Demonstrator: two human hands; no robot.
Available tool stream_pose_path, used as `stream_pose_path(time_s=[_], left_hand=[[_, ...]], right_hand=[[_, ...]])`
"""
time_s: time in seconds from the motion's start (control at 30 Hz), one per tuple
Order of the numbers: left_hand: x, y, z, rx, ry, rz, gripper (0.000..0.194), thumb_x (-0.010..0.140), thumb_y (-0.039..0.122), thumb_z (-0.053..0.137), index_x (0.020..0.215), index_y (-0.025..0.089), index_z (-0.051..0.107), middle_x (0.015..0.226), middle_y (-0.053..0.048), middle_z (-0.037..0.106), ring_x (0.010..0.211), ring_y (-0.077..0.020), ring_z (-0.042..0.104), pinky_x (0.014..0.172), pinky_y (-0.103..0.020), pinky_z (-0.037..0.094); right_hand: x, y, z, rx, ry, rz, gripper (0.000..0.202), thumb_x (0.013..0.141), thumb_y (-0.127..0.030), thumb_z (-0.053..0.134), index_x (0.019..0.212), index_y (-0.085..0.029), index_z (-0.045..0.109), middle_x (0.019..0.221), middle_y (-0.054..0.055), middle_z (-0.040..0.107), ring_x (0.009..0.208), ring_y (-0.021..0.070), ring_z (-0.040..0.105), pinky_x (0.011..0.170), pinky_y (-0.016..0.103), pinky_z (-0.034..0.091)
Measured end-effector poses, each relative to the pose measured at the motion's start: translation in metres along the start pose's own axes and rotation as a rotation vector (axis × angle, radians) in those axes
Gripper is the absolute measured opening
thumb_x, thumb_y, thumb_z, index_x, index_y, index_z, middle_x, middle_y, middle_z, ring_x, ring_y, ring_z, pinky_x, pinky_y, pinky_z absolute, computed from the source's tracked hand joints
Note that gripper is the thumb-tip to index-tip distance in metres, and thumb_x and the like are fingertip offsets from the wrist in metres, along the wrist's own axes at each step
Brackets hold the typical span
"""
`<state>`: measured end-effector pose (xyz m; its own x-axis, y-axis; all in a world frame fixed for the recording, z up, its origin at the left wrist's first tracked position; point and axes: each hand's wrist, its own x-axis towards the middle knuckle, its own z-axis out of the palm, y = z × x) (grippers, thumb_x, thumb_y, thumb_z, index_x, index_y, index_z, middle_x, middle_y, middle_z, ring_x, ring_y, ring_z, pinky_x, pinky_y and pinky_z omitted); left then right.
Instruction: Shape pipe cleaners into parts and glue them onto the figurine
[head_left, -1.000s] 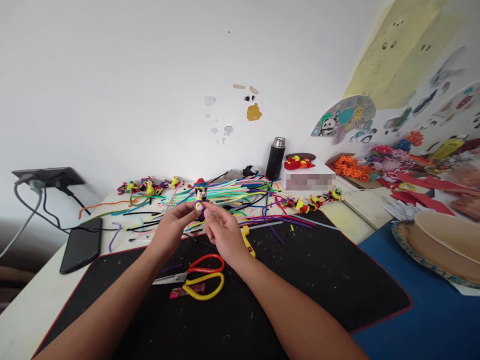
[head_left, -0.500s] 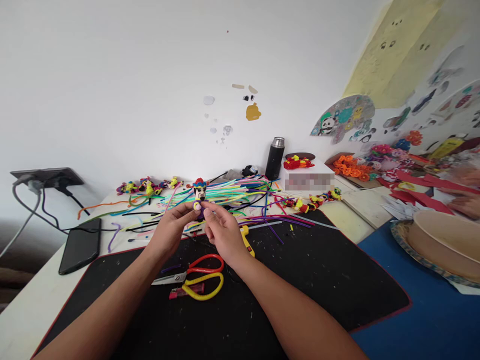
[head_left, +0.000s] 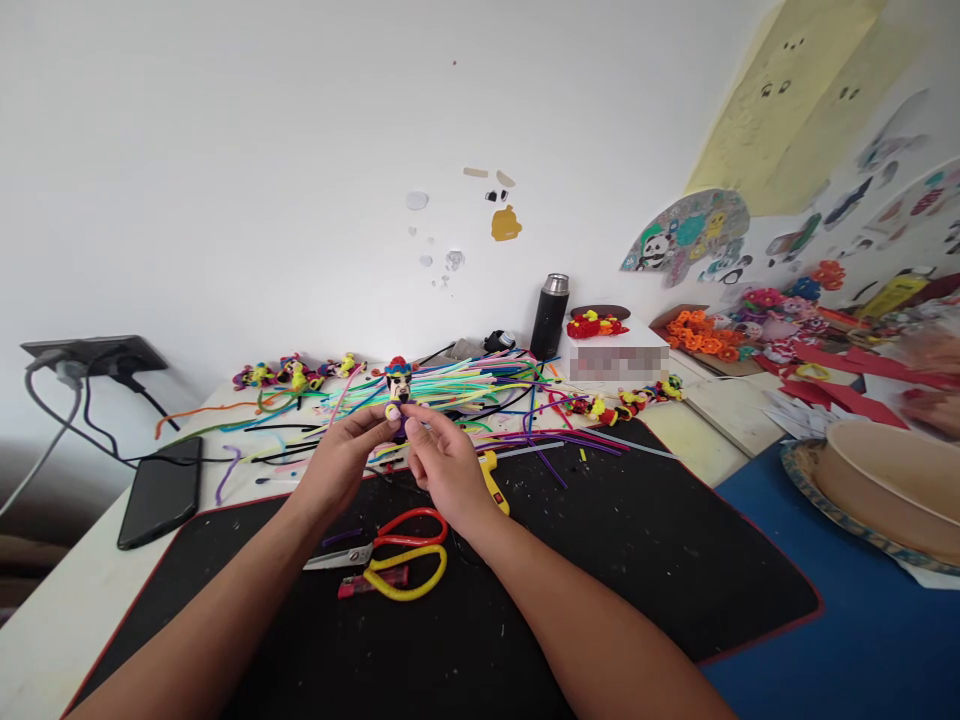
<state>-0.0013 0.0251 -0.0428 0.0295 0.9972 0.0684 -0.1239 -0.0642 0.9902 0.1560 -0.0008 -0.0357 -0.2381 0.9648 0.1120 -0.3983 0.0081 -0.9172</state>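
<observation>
A small figurine (head_left: 400, 385) with a red and blue hat, a black-bearded face and a purple body stands upright between my hands, above the far edge of the black mat. My left hand (head_left: 341, 458) pinches its left side between thumb and fingers. From the other side my right hand (head_left: 450, 465) grips its lower body, the fingertips closed on it. Both hands hide part of the purple body. Below the wrists lie scissors (head_left: 405, 570) with one red and one yellow handle, resting over a red lighter (head_left: 352, 586). A yellow glue gun (head_left: 493, 480) sits partly behind my right hand.
Colourful pipe cleaners (head_left: 465, 385) spread behind the mat (head_left: 637, 560). A black thermos (head_left: 551, 318) stands by a white box (head_left: 622, 350). At left are a phone (head_left: 161, 492) and a power socket (head_left: 94, 355) with cables. A bowl (head_left: 892, 480) and another person's blurred hand (head_left: 937, 385) are at right.
The figurine has tilted very slightly between my fingers. Both hands keep their hold in nearly the same place.
</observation>
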Motion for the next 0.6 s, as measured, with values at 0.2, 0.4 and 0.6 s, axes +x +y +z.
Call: stream_pose_path(time_s=[0.2,0.4,0.6], left_hand=[[0.0000,-0.0009,-0.0003,-0.035,0.002,-0.017,0.033,0.074,0.043,0.089,0.094,0.018,0.080,0.091,-0.008,0.079,0.093,-0.0277,0.070,0.079,-0.034,0.051],[-0.0004,0.0004,0.0008,-0.053,-0.004,-0.024,0.032,0.072,0.042,0.089,0.091,0.018,0.081,0.087,-0.007,0.078,0.089,-0.0266,0.070,0.078,-0.034,0.051],[-0.0003,-0.0001,0.0008,-0.080,-0.019,-0.026,0.029,0.073,0.040,0.089,0.090,0.018,0.081,0.075,-0.005,0.075,0.080,-0.0243,0.069,0.076,-0.034,0.052]], right_hand=[[0.0000,0.0017,0.0004,-0.005,-0.007,0.000,0.065,0.088,-0.062,0.068,0.130,-0.013,0.066,0.053,-0.010,0.040,0.047,0.0101,0.035,0.045,0.024,0.024],[0.0003,0.0038,0.0007,-0.015,-0.011,-0.016,0.061,0.090,-0.061,0.067,0.128,-0.013,0.066,0.052,-0.009,0.043,0.047,0.0104,0.036,0.046,0.025,0.026],[-0.0008,0.0080,0.0005,-0.022,-0.022,-0.032,0.057,0.092,-0.058,0.066,0.128,-0.014,0.066,0.052,-0.009,0.043,0.048,0.0105,0.036,0.046,0.024,0.027]])
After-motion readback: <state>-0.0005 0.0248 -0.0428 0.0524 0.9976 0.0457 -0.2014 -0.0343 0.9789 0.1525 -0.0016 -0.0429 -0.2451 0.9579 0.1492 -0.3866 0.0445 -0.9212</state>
